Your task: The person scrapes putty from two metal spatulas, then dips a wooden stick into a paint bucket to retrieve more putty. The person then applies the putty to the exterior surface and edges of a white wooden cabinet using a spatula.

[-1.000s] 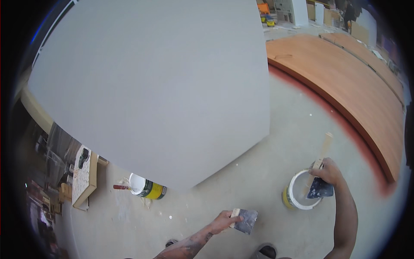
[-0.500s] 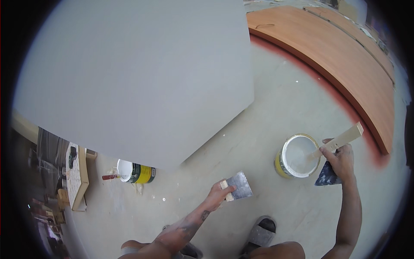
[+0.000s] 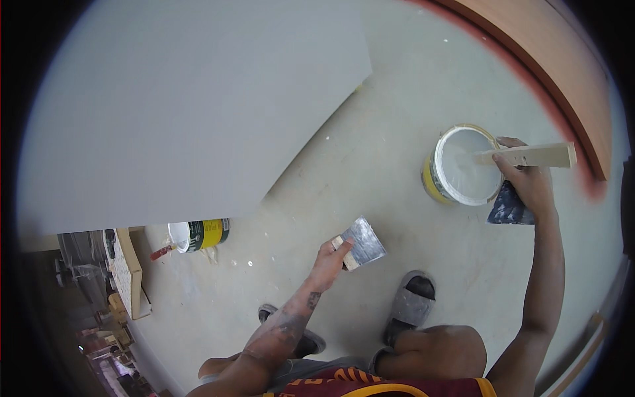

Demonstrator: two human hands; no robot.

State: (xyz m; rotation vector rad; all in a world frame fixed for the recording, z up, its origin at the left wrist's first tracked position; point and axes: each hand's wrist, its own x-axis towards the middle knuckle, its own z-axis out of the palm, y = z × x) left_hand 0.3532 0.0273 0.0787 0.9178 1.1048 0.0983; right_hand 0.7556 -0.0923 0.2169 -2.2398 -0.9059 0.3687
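Observation:
My left hand [image 3: 327, 263] grips a putty knife [image 3: 365, 242] by its pale handle. Its wide grey, smeared blade points away from me over the floor. At the right, my right hand [image 3: 531, 187] is closed round a flat wooden stick [image 3: 552, 155]. The stick's lower end dips into whitish paste [image 3: 463, 171] in a bucket with a yellow and dark wall [image 3: 433, 180]. A second putty knife [image 3: 508, 205], its dark blade marked with white, hangs from the same hand beside the bucket; its handle is hidden by my fingers.
A large grey panel [image 3: 198, 112] covers the far left. Below its edge sits another yellow and dark green can [image 3: 211, 233], a red-handled brush [image 3: 161, 253] at its mouth. An orange-brown panel [image 3: 575, 59] lies far right, red overspray along its edge. My sandaled feet [image 3: 411, 301] are nearby.
My view has shifted, so the bucket and panels appear higher and more of my body shows. The stick has swung round to lie more level, its end still in the paste.

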